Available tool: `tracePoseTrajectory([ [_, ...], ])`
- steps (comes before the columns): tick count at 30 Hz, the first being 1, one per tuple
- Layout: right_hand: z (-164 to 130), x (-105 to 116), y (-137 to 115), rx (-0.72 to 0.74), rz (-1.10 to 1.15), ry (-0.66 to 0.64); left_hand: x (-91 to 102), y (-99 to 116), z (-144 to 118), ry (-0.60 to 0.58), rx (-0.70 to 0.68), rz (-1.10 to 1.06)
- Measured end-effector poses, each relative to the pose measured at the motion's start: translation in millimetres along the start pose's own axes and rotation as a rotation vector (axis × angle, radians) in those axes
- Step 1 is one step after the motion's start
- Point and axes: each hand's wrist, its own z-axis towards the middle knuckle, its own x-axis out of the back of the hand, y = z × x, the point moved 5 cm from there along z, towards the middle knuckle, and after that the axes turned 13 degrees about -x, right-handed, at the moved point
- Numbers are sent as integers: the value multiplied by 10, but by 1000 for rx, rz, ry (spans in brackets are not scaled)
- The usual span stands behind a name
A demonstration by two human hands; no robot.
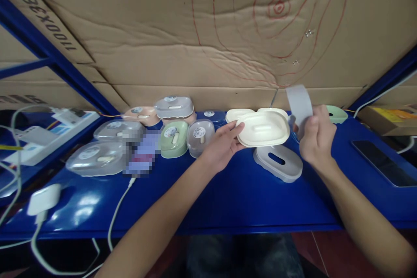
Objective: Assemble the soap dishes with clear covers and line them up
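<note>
Cream soap-dish tray (263, 129) sits lifted a little above the blue shelf, near its back edge, pinched at its left end by the left hand (222, 145), thumb on top and fingers beneath. The right hand (317, 139) is closed around a frosted clear lid (299, 105), holding it upright just beside the tray's right end. Directly below the tray, a grey slotted insert (278, 162) lies flat on the shelf, and a second cream piece (239, 114) rests behind.

Judging by this, the step in hand looks like putting a dish together: tray and lid are both up, not yet joined. A next move would call for tipping the lid level and lining its oval up with the tray's rim.

Toward the left back edge stand finished dishes, among them a green one (174, 138) and several clear-lidded ones (95, 157). A phone (384, 163) lies near the right edge.
</note>
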Motion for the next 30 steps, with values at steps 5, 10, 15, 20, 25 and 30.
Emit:
tracePoseTrajectory([
  [5,-217,-109,-467,496,-113,-58,-102,-98,-16,-34,32,-75],
  [10,-305,-233,-521,615,-173,-171,-86,-152,-47,26,134,-104],
  [15,-334,-253,-503,701,-205,-192,-48,-144,-59,92,172,-135],
  [20,-353,-277,-532,739,-193,-186,-149,-84,-72,-17,98,-89],
  [25,-351,-261,-514,675,-45,-198,-131,-84,-98,-1,33,22],
  [30,-228,-178,-418,323,-58,-10,-84,-73,-83,52,-11,33],
])
